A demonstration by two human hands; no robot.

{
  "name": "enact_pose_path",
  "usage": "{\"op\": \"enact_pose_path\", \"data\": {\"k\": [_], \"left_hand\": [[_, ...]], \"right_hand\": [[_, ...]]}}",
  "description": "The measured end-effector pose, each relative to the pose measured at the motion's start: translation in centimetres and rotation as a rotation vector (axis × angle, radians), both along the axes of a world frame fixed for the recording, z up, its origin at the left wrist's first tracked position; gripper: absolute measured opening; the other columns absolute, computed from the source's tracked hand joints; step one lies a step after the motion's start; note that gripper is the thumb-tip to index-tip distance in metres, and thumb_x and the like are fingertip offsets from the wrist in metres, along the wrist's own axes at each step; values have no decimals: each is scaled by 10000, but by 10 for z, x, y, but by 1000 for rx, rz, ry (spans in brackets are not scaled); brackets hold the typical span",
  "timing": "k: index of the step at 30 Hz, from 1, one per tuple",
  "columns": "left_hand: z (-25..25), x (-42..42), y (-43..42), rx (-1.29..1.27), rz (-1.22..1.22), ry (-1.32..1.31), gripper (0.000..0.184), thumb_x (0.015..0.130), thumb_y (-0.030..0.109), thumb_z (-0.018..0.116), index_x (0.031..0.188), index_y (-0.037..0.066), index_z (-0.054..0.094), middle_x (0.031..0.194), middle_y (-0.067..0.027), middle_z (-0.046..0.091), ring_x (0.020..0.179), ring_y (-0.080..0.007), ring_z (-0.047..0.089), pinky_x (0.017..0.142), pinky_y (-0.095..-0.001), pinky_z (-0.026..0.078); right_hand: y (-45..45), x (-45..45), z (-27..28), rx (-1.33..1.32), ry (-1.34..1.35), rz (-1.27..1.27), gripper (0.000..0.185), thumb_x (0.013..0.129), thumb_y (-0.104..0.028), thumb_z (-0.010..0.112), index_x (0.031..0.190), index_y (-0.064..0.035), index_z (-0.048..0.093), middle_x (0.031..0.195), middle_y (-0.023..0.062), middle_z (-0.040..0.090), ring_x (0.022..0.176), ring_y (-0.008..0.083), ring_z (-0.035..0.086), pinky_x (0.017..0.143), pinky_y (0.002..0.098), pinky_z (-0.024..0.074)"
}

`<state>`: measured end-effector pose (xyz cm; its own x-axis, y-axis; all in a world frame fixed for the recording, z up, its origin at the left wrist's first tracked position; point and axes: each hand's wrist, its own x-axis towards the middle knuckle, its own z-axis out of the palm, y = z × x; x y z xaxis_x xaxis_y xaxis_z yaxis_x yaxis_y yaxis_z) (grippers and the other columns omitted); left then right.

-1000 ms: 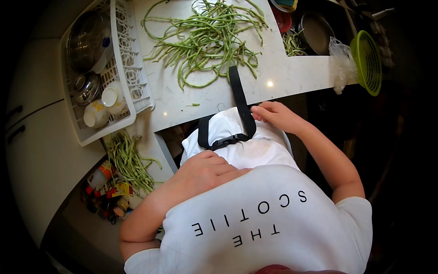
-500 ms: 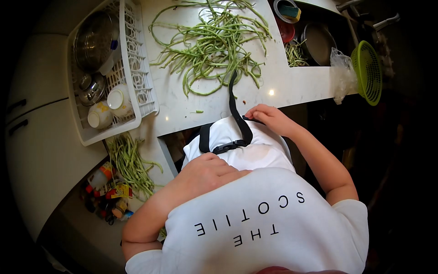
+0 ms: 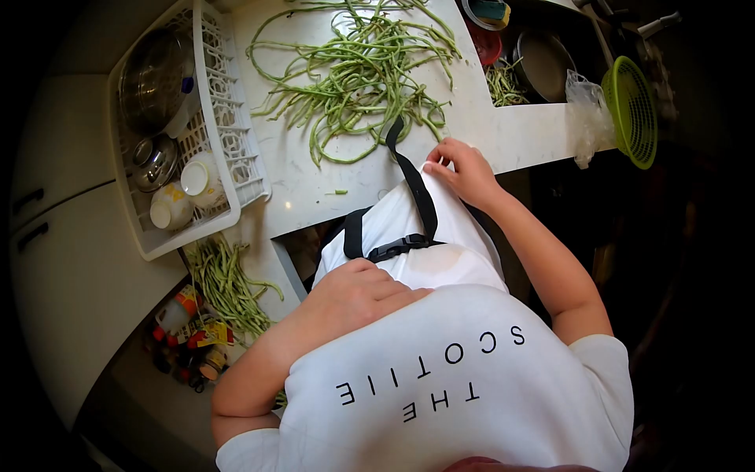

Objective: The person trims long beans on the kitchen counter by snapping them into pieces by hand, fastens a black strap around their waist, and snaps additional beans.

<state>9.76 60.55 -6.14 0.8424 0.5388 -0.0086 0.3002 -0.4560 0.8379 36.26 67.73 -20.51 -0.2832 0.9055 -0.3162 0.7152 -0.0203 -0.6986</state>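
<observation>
My right hand (image 3: 465, 173) pinches a fold of the white cloth (image 3: 460, 228) over my lap, lifting it in a peak by the counter edge. A black strap with a buckle (image 3: 399, 246) crosses the cloth, and its loose end reaches towards the green long beans (image 3: 358, 75) spread on the counter. Lying across my waist over the white shirt (image 3: 472, 377), my left hand (image 3: 366, 293) has its fingers stretched out side by side; their tips are partly hidden. A short piece of bean (image 3: 336, 192) sits near the counter edge.
A white dish rack (image 3: 214, 94) with bowls and lids stands left on the counter (image 3: 303, 182). More beans (image 3: 228, 283) and bottles (image 3: 177, 311) lie below it. At right are a pan (image 3: 543, 64), a plastic bag (image 3: 588, 118) and a green colander (image 3: 633, 110).
My right hand has moved up and slightly left, pulling the white cloth into a peak towards the counter. The strap's loose end has shifted and bent. My left hand has stayed at my waist.
</observation>
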Motion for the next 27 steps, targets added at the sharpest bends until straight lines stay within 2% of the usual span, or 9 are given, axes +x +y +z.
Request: {"op": "enact_pose_path", "data": {"k": [11,13,17,19,21,22,23,25,27], "left_hand": [[4,3,6,11,-27,2,438,816,149,580,1248,99,626,971,-11,692,856,-172,636,787,-302,450],[4,3,6,1,-30,2,434,816,146,580,1245,98,627,971,-13,692,854,-174,636,789,-302,451],[2,3,7,-8,-26,-19,432,809,145,586,1235,94,633,966,-15,692,848,-176,635,784,-304,455],[2,3,6,-2,-25,-19,431,806,146,589,1231,94,635,965,-14,691,846,-175,634,784,-305,456],[3,3,6,-16,-23,-12,429,802,148,592,1225,92,639,965,-15,692,847,-175,635,784,-307,458],[4,3,6,-16,-23,-12,429,802,148,592,1225,92,639,965,-15,692,847,-175,635,784,-307,458],[5,4,5,-12,-24,-7,427,801,148,593,1221,91,642,968,-17,692,848,-174,635,784,-307,458],[5,5,5,-7,-27,-4,424,800,149,594,1217,90,644,971,-19,692,849,-173,636,784,-308,458],[4,5,5,-7,-16,-16,411,799,146,594,1201,89,650,1012,-23,687,854,-172,635,782,-305,457]], "right_hand": [[-6,3,-8,-98,-74,-103,218,861,-310,670,897,-101,719,890,68,640,762,251,628,721,377,490],[-7,9,-4,-165,-44,-97,219,898,-279,660,912,-68,718,883,56,620,734,183,559,700,308,462],[-7,17,-2,-149,46,-145,300,936,-317,615,892,-39,719,864,49,646,746,155,563,705,295,465],[-5,18,12,-435,200,-142,407,952,-392,585,885,-13,719,820,50,669,745,133,568,705,290,472],[-11,10,35,-625,163,-51,486,945,-460,574,873,-1,716,781,53,675,738,123,574,704,280,477],[-16,3,46,-632,166,-35,472,907,-467,631,861,-4,713,773,57,670,719,125,570,697,272,477],[-18,-5,63,-593,49,63,429,886,-428,675,882,0,691,795,62,665,742,118,580,697,263,477],[-25,-13,69,-454,42,163,408,857,-399,720,924,-1,664,838,63,666,766,122,594,701,261,478],[-27,-17,66,-455,40,195,324,920,-328,652,944,-6,643,858,55,656,774,129,599,706,266,481]]}}
